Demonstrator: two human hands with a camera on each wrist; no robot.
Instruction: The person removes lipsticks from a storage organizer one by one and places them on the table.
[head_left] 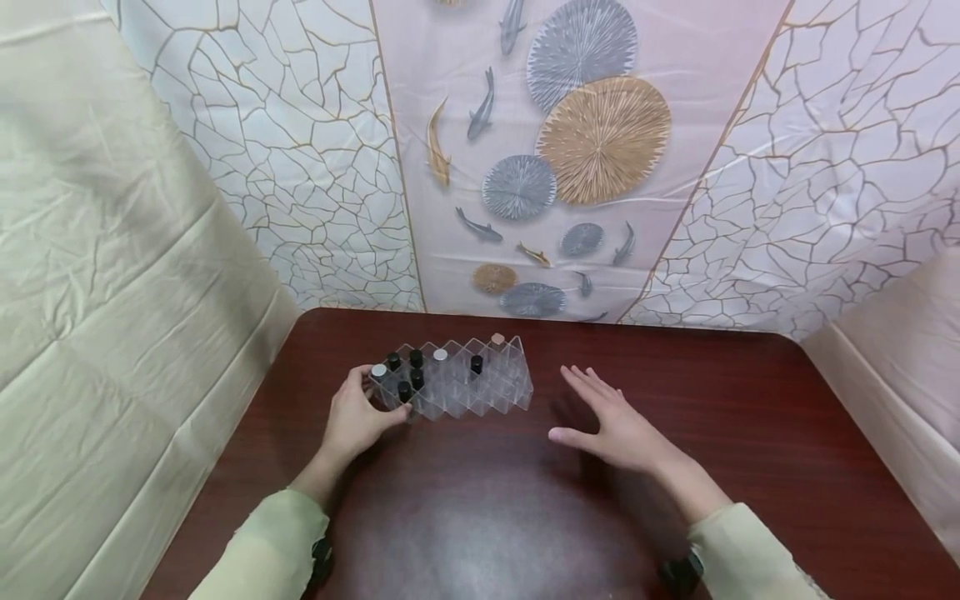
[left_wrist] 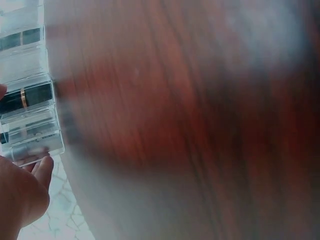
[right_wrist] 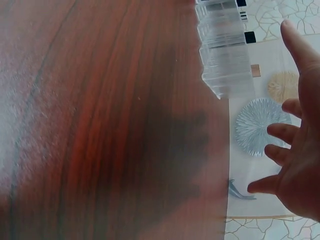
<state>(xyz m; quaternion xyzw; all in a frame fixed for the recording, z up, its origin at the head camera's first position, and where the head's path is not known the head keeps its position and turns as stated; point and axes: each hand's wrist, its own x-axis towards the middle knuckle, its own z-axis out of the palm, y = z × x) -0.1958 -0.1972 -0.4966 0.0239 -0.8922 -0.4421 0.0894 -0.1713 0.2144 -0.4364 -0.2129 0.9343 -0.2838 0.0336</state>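
Observation:
A clear lipstick organizer (head_left: 457, 392) with diamond-shaped compartments stands on the table's far half. My left hand (head_left: 358, 423) grips its left end, thumb at the near side and fingers round the back corner. Mostly at that end stand several black-capped tubes (head_left: 405, 392) and a white-capped one (head_left: 378, 371). Another white cap (head_left: 440, 355) shows mid-row, and a tan cap (head_left: 498, 339) at the far right corner. Through the clear wall, the left wrist view shows a black lipstick tube (left_wrist: 39, 95) with a gold band. My right hand (head_left: 618, 429) hovers right of the organizer, fingers spread, holding nothing.
The dark red-brown wooden table (head_left: 480, 500) has a glossy surface. Behind it hangs a patterned cloth (head_left: 337, 167) with fish and round leaf shapes. Pale padded cloth (head_left: 112, 333) rises along the left side, and more cloth (head_left: 892, 358) borders the right.

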